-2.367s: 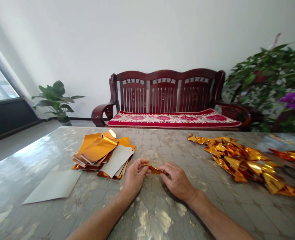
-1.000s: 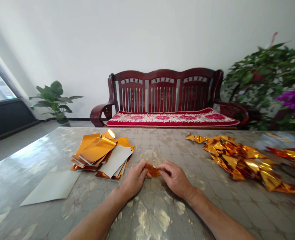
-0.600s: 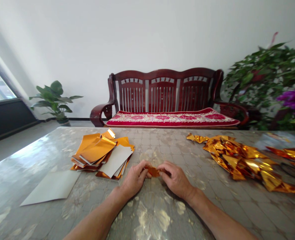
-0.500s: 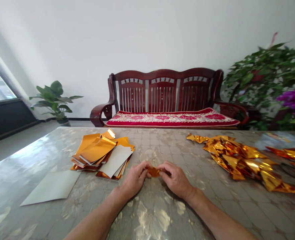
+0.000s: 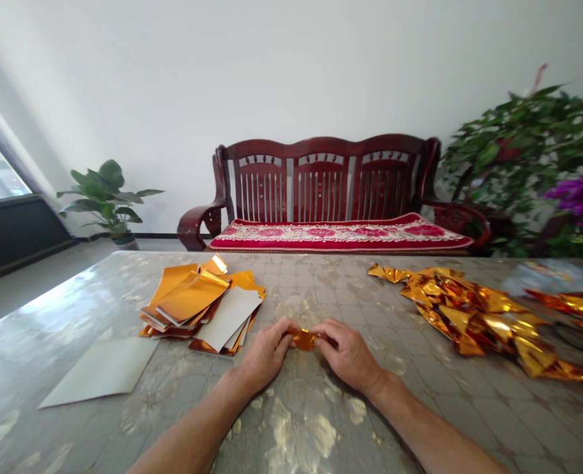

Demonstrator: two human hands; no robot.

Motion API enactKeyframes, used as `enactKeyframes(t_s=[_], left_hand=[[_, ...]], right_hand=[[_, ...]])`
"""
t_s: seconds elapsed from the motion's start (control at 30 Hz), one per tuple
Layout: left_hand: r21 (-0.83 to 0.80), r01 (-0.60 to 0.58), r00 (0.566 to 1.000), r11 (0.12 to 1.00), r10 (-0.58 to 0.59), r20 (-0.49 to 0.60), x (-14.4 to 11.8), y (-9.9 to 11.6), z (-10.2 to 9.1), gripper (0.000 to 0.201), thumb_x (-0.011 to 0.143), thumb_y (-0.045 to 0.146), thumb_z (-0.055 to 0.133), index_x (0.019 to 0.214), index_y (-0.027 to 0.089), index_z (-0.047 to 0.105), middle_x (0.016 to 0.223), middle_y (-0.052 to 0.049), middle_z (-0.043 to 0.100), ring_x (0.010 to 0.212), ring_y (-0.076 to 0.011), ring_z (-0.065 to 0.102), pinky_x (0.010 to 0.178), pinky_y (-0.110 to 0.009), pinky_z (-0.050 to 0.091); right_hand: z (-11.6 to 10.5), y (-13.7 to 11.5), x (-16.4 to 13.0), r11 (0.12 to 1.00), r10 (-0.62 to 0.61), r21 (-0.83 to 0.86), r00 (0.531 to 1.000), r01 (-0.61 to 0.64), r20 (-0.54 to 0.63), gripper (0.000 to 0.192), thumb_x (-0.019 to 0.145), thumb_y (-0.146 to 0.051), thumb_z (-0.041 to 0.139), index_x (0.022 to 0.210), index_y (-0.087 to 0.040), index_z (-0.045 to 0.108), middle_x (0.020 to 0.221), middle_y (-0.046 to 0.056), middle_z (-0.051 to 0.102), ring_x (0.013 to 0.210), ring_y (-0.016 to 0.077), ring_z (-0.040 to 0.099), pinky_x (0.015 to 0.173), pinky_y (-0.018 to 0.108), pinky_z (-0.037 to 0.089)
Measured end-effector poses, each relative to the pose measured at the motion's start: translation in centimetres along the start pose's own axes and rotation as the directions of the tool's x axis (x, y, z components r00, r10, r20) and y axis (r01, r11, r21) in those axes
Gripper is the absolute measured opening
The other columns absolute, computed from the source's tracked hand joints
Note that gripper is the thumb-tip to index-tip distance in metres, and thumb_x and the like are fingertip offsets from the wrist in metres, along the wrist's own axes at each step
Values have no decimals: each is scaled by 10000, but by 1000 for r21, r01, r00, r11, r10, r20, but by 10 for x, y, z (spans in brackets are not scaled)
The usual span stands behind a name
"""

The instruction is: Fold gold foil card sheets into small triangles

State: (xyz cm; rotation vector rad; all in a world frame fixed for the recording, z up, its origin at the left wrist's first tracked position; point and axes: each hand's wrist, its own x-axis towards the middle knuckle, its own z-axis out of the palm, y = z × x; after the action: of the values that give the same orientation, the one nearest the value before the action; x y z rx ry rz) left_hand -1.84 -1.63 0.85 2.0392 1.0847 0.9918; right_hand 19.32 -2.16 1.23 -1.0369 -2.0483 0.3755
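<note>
A small folded piece of shiny gold foil paper (image 5: pixel 304 340) is stretched between my hands, low over the table's middle. My left hand (image 5: pixel 270 345) pinches its left end between thumb and fingers. The right end is pinched by my right hand (image 5: pixel 346 350) in the same way. To the left lies a loose stack of gold foil paper sheets (image 5: pixel 192 296), some with the pale back (image 5: pixel 229 318) facing up. Folded gold foil pieces (image 5: pixel 469 309) form a heap on the right.
One pale sheet (image 5: pixel 101 372) lies apart at the left on the patterned table (image 5: pixel 301 428). A clear plastic bag (image 5: pixel 545 276) is at the far right. Past the table's back edge stands a wooden bench (image 5: pixel 321 191) with a red cushion, flanked by plants (image 5: pixel 106 194).
The foil piece between my fingers shows a little more of its shiny surface, and its middle looks wider. My hands have hardly moved.
</note>
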Motion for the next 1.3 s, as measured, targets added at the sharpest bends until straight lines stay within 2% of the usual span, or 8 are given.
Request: enactKeyframes(t_s=[0.27, 0.6, 1.1, 1.3], left_hand=[[15, -23, 1000, 1000, 23, 17, 0, -2, 1, 170, 925, 194, 443, 976, 222, 603, 813, 3, 644, 781, -148, 624, 737, -224, 448], [31, -23, 1000, 999, 23, 17, 1, 1, 1, 148, 917, 163, 457, 977, 216, 581, 832, 1, 653, 792, -143, 624, 739, -219, 452], [126, -61, 998, 990, 61, 7, 1, -4, 1, 154, 899, 105, 472, 953, 209, 572, 851, 13, 629, 811, -127, 592, 732, -207, 423], [142, -82, 997, 986, 81, 16, 0, -5, 1, 135, 930, 137, 446, 918, 209, 560, 853, 11, 604, 797, -125, 567, 731, -213, 417]], right_hand=[[0, 2, -1, 998, -58, 29, 998, 59, -22, 211, 887, -130, 539, 940, -233, 716, 793, 25, 645, 771, 159, 610, 699, 258, 478], [2, 4, -2, 1000, 4, -20, 999, -5, -47, 212, 887, -120, 526, 943, -219, 704, 821, 30, 647, 781, 161, 615, 717, 261, 470], [1, 7, -2, 998, -60, -8, 998, 60, -30, 227, 889, -126, 526, 952, -224, 720, 791, 33, 639, 762, 162, 604, 694, 255, 465], [1, 4, -1, 998, -71, -1, 997, 71, -28, 242, 885, -121, 524, 970, -228, 724, 805, 36, 654, 774, 159, 609, 699, 251, 476]])
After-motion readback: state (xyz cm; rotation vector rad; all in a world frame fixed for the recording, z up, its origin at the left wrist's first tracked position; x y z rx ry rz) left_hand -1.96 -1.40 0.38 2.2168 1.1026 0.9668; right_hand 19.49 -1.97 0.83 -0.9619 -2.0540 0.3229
